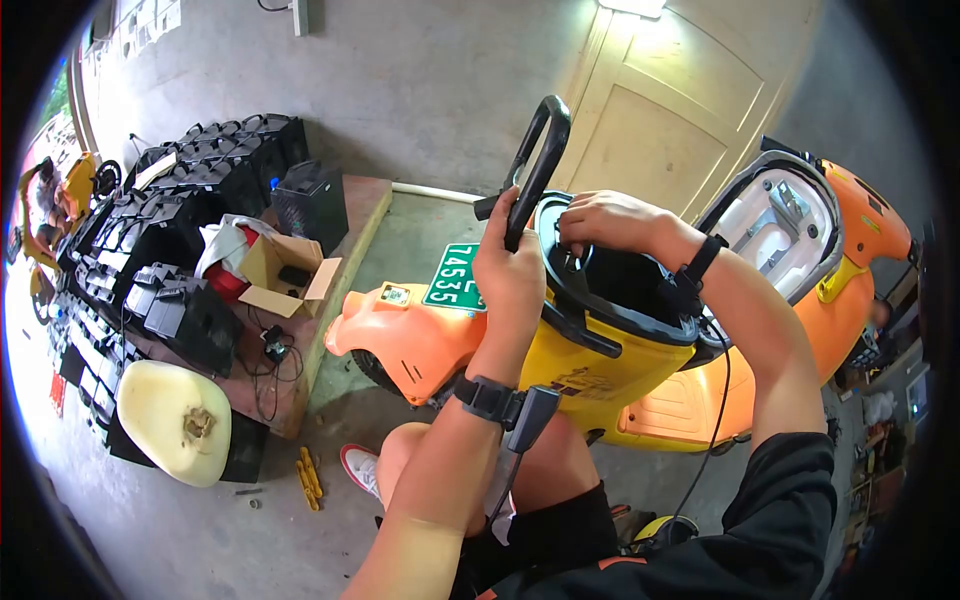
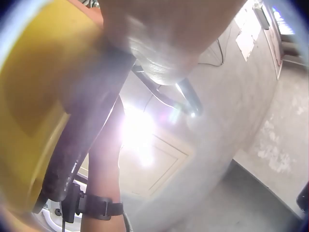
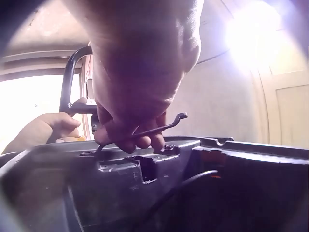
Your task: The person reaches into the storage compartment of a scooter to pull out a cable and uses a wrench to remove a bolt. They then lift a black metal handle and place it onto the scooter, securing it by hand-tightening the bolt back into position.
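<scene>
My left hand [image 1: 508, 270] grips a black tubular grab rail [image 1: 545, 150], its loop standing up above the scooter's rear. In the right wrist view the same rail [image 3: 67, 82] rises behind the left hand. My right hand [image 1: 605, 218] is bent down over the rim of the black under-seat compartment [image 1: 625, 275], fingertips low beside a slot in the rim. A thin bent metal rod [image 3: 164, 128] crosses in front of those fingers. I cannot tell what the fingertips hold. The yellow and orange scooter body [image 1: 620, 375] surrounds the compartment.
The raised seat [image 1: 775, 225] shows its pale underside at right. A green number plate [image 1: 455, 277] hangs at the scooter's rear. Leftward are several black battery cases [image 1: 190, 310], an open cardboard box [image 1: 285, 265], a cream foam seat pad [image 1: 170, 425] and yellow parts [image 1: 309, 480] on the floor.
</scene>
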`<state>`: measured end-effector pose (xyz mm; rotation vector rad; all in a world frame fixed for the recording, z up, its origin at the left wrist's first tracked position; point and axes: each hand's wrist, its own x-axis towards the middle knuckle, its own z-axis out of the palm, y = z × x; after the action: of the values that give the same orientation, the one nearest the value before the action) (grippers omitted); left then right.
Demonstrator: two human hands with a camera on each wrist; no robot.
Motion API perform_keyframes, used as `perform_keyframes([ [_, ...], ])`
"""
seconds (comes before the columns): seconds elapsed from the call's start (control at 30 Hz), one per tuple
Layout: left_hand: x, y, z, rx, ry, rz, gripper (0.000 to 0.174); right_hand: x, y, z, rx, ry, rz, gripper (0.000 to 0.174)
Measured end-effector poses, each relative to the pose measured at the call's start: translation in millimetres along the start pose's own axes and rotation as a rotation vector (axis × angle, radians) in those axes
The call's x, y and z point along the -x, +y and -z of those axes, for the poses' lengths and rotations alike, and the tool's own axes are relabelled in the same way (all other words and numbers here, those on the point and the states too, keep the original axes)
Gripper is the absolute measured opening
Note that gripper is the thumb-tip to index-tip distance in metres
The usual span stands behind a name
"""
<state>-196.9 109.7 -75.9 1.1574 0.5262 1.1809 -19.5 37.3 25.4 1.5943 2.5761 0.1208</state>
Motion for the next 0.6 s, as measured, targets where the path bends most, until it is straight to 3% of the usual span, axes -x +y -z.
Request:
perform_keyframes([
  [0.33, 1, 7, 1, -0.001, -0.009, -0.043, 0.046, -13, 9, 6, 0.196, -0.044, 0.209, 0.007],
  [0.6, 2, 9, 5, 0.029, -0.036, -0.039, 0.048, -12, -13, 32, 0.41, 0.024, 0.154, 0.006],
])
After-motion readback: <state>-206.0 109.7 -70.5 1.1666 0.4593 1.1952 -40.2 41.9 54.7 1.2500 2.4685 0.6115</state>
